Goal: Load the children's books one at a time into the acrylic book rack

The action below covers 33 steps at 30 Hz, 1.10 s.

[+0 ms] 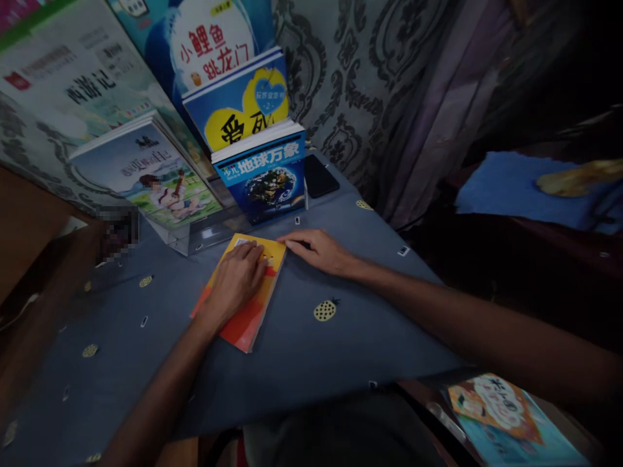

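A thin orange and yellow paperback book (248,322) lies closed and slanted on the tablecloth. Across its cover rests my left hand (238,275), palm down with the fingers stretched toward the top edge, hiding much of the cover. My right hand (316,250) comes in from the right; its thumb and forefinger pinch the book's upper right corner. Just beyond the book is a clear stand (182,239) bearing a blue book with a globe on it (272,185) and a book with a seated figure (168,172).
More books stand behind, among them a yellow and blue one (238,110) and a large white-green one (82,71). A black phone (318,176) lies by the patterned wall. Another book (516,421) sits below the table's edge (311,399). A blue cloth (506,188) is at right.
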{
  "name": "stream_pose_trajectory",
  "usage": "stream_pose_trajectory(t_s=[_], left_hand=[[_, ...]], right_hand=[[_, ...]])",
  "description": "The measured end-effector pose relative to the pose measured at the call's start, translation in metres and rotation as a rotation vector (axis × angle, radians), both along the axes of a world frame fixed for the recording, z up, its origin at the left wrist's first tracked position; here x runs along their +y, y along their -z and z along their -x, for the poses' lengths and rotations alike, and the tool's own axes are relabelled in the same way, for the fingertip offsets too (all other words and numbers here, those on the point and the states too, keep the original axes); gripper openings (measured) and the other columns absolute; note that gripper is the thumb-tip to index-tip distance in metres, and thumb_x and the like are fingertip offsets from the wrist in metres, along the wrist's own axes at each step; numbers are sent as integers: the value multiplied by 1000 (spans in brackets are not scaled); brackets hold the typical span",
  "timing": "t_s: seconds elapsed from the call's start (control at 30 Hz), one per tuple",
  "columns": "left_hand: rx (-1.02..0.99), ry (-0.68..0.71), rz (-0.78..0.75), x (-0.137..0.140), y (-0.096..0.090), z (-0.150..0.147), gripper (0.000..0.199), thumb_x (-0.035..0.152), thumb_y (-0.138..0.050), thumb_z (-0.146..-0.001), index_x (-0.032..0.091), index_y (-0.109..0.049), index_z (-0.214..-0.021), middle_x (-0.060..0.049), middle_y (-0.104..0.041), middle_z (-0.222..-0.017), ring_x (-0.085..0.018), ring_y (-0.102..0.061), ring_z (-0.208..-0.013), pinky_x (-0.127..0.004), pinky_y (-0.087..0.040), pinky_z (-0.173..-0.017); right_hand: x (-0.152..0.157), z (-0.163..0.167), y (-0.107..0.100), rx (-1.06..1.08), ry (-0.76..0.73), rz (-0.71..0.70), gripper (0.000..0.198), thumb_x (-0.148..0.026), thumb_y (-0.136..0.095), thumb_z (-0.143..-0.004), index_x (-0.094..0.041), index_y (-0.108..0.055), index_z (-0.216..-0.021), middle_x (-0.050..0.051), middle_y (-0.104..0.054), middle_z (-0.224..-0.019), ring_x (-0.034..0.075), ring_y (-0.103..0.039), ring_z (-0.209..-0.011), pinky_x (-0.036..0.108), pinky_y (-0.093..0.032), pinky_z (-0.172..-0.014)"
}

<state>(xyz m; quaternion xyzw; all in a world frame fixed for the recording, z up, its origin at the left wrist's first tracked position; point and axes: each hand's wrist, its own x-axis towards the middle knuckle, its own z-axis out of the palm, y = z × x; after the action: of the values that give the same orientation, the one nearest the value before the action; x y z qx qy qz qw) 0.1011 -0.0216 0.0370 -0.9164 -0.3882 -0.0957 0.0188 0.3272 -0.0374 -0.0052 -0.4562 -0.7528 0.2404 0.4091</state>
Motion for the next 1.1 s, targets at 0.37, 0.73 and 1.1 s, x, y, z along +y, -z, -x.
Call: stream_pose_trajectory(t_s=[0.37, 0.73, 1.1], left_hand=[[117, -49, -89, -12, 1, -36, 41, 48, -49, -101, 16, -63, -122, -15, -65, -118, -33, -57, -110, -47, -49, -92], [-28, 56, 18, -2, 13, -23, 46, 15, -41, -98, 30, -63, -136, -11, -62, -134, -31, -53, -121, -49, -46, -94], [-12, 93, 18, 4, 11, -22, 48, 8, -41, -94, 26, -68, -129, -11, -65, -124, -28, -58, -116, -46, -50, -95]], right_hand=[[5, -3, -3, 238, 48, 130, 31, -18, -48, -96, -16, -76, -110, 7, -79, -96, 18, -73, -90, 29, -55, -79], [0, -3, -6, 185, 141, 61, 31, -20, -46, -97, -17, -72, -113, 4, -78, -91, 17, -69, -83, 29, -50, -77], [-3, -1, -5, 108, 114, 22, 32, -21, -45, -97, -17, -72, -112, 5, -77, -96, 18, -68, -85, 29, -48, -78]])
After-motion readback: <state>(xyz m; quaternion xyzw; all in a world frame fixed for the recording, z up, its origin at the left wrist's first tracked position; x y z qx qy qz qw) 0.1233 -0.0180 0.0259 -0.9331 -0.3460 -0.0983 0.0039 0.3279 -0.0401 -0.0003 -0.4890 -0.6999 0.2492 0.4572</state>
